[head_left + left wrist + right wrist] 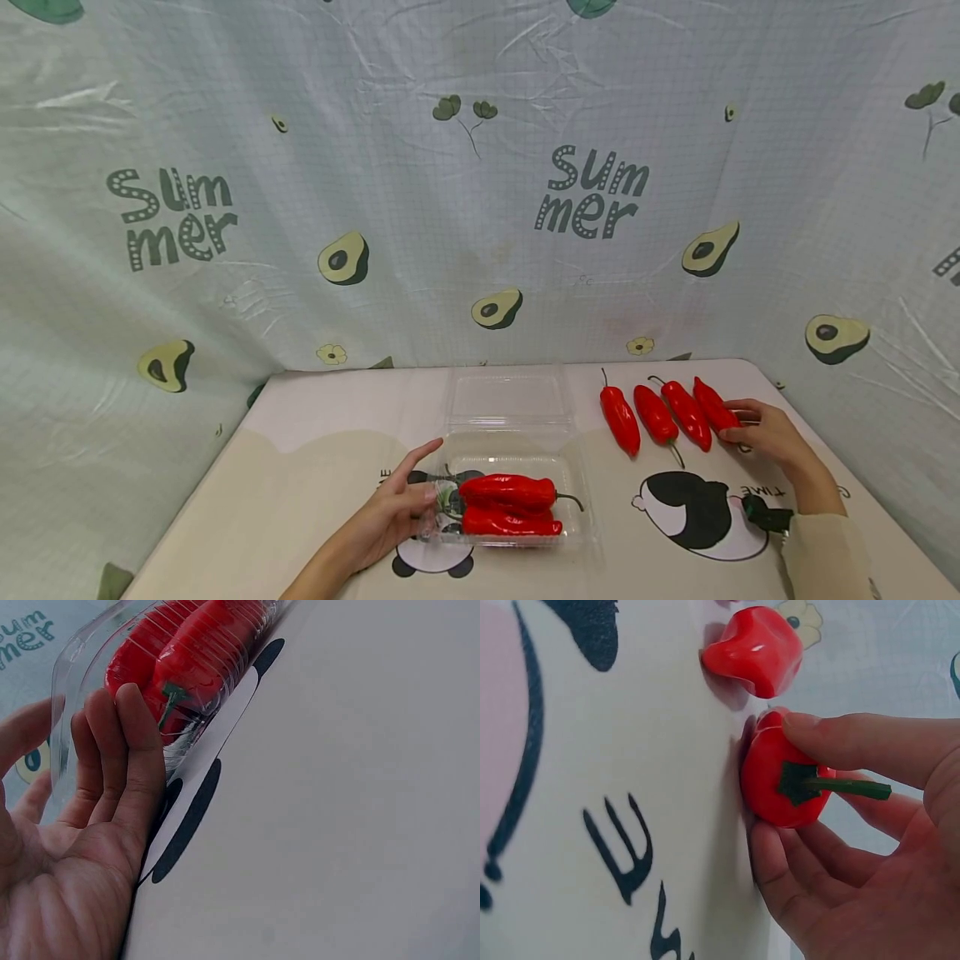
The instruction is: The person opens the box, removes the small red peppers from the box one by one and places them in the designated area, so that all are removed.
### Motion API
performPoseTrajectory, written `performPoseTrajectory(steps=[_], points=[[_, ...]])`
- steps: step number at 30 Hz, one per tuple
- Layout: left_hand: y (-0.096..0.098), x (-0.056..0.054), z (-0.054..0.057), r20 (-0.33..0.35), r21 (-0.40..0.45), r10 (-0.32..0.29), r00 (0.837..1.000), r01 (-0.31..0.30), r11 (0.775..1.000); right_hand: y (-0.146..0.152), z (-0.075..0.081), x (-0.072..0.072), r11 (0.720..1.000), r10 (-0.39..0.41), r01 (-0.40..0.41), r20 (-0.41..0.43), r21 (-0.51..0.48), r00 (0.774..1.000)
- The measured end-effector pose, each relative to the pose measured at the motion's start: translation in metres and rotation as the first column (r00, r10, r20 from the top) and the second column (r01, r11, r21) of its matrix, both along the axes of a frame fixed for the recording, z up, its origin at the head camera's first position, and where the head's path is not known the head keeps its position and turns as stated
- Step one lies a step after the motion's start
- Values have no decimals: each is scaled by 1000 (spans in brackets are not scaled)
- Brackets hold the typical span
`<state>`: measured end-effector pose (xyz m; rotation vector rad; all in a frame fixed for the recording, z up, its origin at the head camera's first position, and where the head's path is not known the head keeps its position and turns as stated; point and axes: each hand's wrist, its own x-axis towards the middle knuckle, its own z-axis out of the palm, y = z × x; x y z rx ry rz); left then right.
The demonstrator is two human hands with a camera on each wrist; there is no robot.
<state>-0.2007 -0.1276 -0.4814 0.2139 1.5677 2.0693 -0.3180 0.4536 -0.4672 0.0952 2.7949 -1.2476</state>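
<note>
At the right end of the table my right hand [765,429] pinches a red chili pepper [784,776] between thumb and fingers; its green stem points toward the palm. The pepper lies low at the tabletop, the last in a row. My left hand [390,508] touches the left side of a clear plastic clamshell box [576,492], its fingers [139,742] nearly straight along the wall. Inside the box red peppers [510,492] lie crosswise, one in front of another. The box's lid [510,398] is folded back, away from me.
Three more red peppers [619,421] lie side by side left of the held one. The table [300,483] has a cartoon print. Behind it hangs a pale curtain [420,208] with avocado prints, close along the back edge.
</note>
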Motion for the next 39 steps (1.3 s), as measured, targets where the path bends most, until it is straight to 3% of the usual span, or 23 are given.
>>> performPoseTrajectory(steps=[19, 39], points=[[-1, -1, -2, -1, 11, -4, 1000, 4, 1000, -1, 1, 1, 1000, 7, -7, -1, 9, 1000], [-1, -1, -2, -1, 16, -9, 1000, 9, 1000, -1, -3, -1, 999, -35, 35, -11, -3, 999]])
